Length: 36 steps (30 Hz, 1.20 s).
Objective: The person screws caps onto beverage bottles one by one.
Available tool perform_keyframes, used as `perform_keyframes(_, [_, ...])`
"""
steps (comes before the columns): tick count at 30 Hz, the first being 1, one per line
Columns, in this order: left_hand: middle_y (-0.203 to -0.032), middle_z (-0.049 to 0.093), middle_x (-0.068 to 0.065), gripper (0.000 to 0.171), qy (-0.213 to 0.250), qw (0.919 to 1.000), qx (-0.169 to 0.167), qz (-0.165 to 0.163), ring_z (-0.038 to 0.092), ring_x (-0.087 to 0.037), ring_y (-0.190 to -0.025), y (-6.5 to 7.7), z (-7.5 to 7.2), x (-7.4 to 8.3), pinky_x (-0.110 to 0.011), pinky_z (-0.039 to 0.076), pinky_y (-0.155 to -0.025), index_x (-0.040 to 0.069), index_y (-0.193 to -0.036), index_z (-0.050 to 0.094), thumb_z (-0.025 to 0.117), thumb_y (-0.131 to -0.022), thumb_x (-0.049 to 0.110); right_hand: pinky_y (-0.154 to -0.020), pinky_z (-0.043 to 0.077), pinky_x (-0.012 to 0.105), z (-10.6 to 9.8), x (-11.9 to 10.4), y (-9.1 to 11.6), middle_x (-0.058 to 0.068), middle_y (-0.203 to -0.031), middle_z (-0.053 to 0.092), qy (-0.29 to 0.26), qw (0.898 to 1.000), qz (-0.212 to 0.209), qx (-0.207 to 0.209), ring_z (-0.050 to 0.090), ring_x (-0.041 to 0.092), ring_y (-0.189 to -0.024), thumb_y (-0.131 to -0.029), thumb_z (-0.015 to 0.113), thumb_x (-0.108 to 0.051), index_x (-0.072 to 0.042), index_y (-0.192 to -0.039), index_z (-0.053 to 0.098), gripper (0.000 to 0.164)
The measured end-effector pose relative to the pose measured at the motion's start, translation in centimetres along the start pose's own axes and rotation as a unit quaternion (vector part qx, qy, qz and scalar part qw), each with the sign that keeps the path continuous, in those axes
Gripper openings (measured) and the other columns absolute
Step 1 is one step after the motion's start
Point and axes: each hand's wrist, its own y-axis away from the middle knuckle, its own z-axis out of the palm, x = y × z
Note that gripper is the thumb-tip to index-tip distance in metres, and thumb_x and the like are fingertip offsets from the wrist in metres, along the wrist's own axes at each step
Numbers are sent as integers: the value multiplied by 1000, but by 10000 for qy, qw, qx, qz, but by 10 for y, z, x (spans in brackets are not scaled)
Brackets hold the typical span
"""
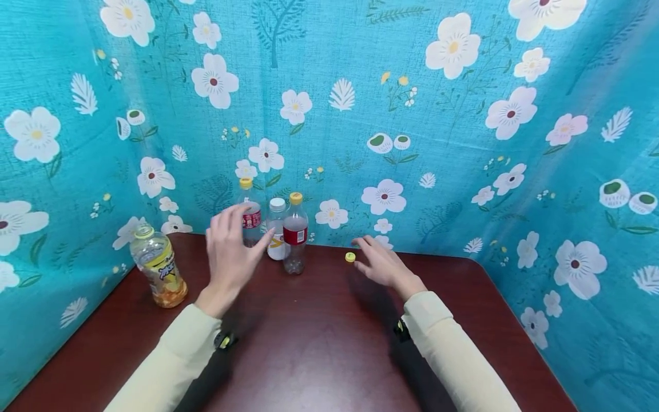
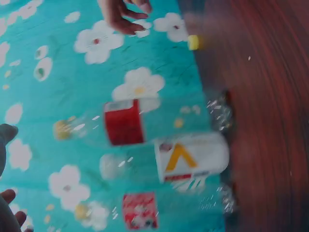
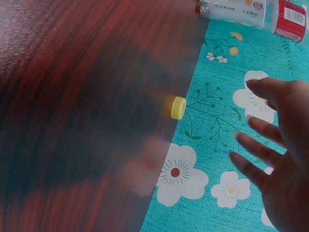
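My left hand (image 1: 229,246) is raised with fingers apart in front of several plastic bottles, holding nothing. Behind it stands a clear bottle with a pink-red label (image 1: 251,218) and yellow cap, partly hidden by the hand. Beside that are a white-capped bottle (image 1: 277,246) and a clear bottle with a red label (image 1: 296,236) and yellow cap. A small yellow bottle cap (image 3: 178,108) lies near the table's back edge. My right hand (image 1: 383,264) hovers just right of the cap, fingers spread and apart from it in the right wrist view.
A bottle with a yellow label (image 1: 162,269) and some orange-brown contents leans at the table's left side. The dark red-brown table (image 1: 309,355) is bordered at the back and sides by a blue flowered cloth (image 1: 329,131).
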Motion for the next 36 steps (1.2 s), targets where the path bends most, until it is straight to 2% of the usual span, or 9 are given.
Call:
perform_keyframes(6, [-125,51,-13,70,-453,9971,581,-182,41,-33,-115,5,-56,-23,-52,28,-92,8,-126,53,77,-72,45,-80,50,36,5,6,-9,1,-122,50,236,9988,-183,381,54,16,-100,-87,65,-30,-19,-126,48,44])
perform_keyframes(10, [-134,43,-10,82,-625,9918,815,-756,32,-26,-125,11,-86,-47,-51,23,-98,13,-134,45,80,-67,44,-79,50,36,9,11,-14,1,-121,50,190,9991,-164,342,53,17,-99,-87,65,-30,-18,-125,49,43])
perform_keyframes(14, [-142,31,-7,95,-660,9831,725,-1543,20,-20,-131,28,-101,-74,-50,19,-103,21,-142,31,82,-65,44,-80,49,37,13,14,-19,4,-121,49,154,9995,-110,233,52,18,-97,-87,66,-30,-17,-124,49,43])
perform_keyframes(17, [-146,21,-4,102,-469,9697,390,-2367,15,-19,-134,39,-103,-92,-53,20,-105,33,-145,17,81,-67,46,-81,48,37,17,17,-25,5,-121,49,159,9997,-79,195,51,19,-96,-86,68,-29,-16,-124,48,45])
perform_keyframes(20, [-149,15,-1,104,-137,9481,-67,-3177,13,-20,-137,44,-102,-107,-56,23,-106,42,-144,4,77,-70,49,-83,47,37,22,17,-30,6,-121,49,168,9997,-65,177,50,20,-97,-85,68,-30,-16,-124,47,46])
perform_keyframes(22, [-150,15,-3,103,73,9362,-307,-3501,16,-23,-138,45,-101,-114,-59,25,-104,43,-144,2,76,-72,49,-83,47,37,24,17,-33,5,-122,49,176,9997,-43,133,50,20,-98,-85,68,-30,-16,-125,47,48])
perform_keyframes(24, [-149,19,-6,102,216,9297,-471,-3646,19,-27,-137,46,-99,-120,-61,25,-103,40,-145,4,75,-73,48,-83,46,37,26,17,-36,5,-122,49,161,9999,22,52,49,20,-97,-85,68,-31,-17,-125,46,48])
perform_keyframes(30, [-143,36,-11,89,282,9271,-657,-3679,38,-34,-127,48,-93,-131,-60,36,-96,26,-146,20,73,-77,45,-84,46,38,32,19,-37,7,-124,48,21,9994,270,-217,48,20,-98,-86,66,-33,-19,-128,44,50])
perform_keyframes(36, [-135,47,-11,80,320,9382,-586,-3395,52,-33,-114,45,-78,-131,-53,44,-89,23,-143,31,73,-78,44,-87,47,41,34,24,-40,5,-125,45,-92,9985,444,-303,48,22,-104,-85,68,-31,-20,-133,40,56])
